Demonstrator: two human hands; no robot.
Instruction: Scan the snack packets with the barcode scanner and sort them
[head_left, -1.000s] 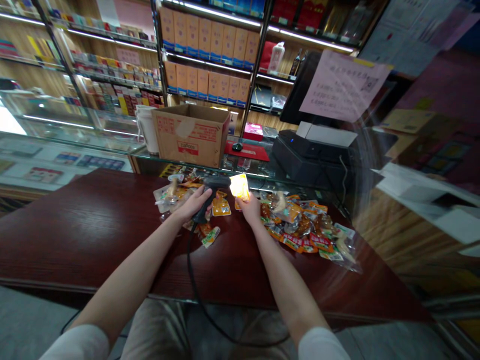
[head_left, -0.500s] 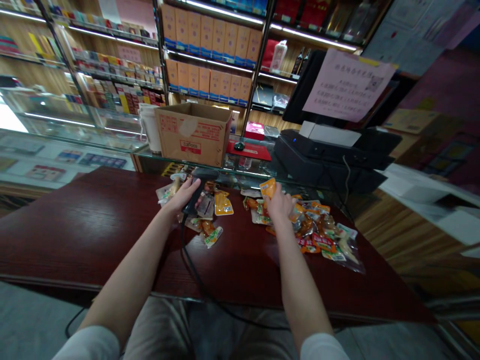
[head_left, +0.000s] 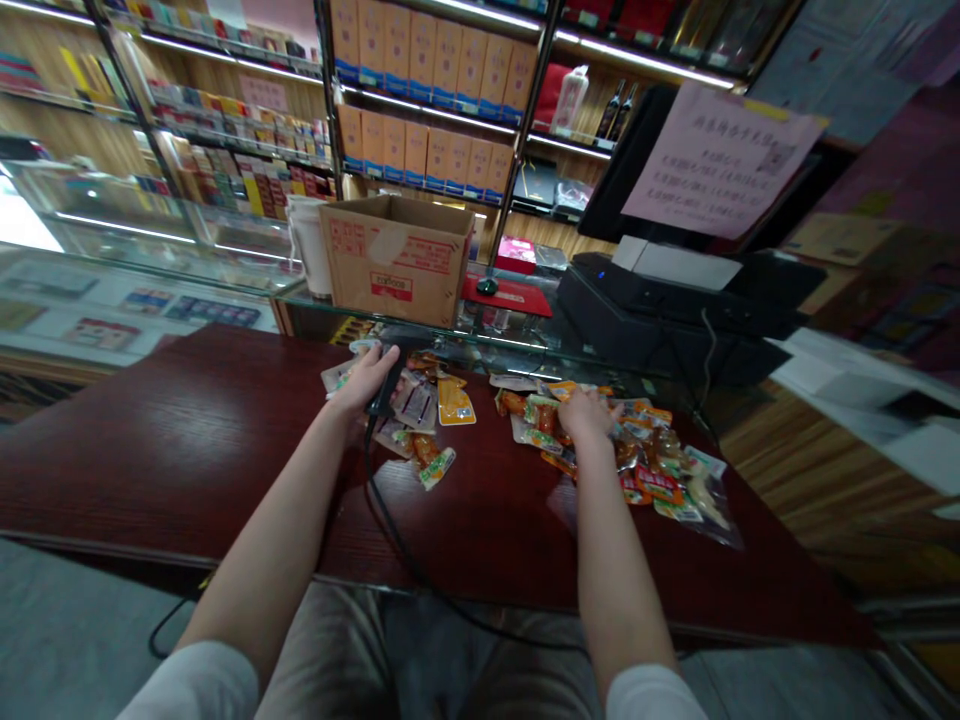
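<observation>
My left hand [head_left: 364,377] is wrapped round a black handheld barcode scanner [head_left: 387,384], whose cable runs down over the table edge. Under and beside it lies a small group of sealed snack packets, with an orange packet [head_left: 456,401] at its right and a clear one with brown food [head_left: 426,453] nearer me. To the right, my right hand [head_left: 588,412] is down on a larger pile of snack packets [head_left: 545,418], fingers curled and partly hidden. An orange snack packet [head_left: 561,390] shows at its fingertips. Red packets [head_left: 658,484] lie at the pile's right.
The dark red table [head_left: 225,450] spans the front. Behind it, on a glass counter, stand an open cardboard box [head_left: 397,262], a white cup [head_left: 309,245], and a mouse [head_left: 487,286] on a red mat. A monitor with a pink notice [head_left: 720,165] rises at right. Stocked shelves line the wall.
My right hand has lowered the orange packet from above the table onto the right-hand pile. My left hand stays over the left group with the scanner. The view has shifted slightly.
</observation>
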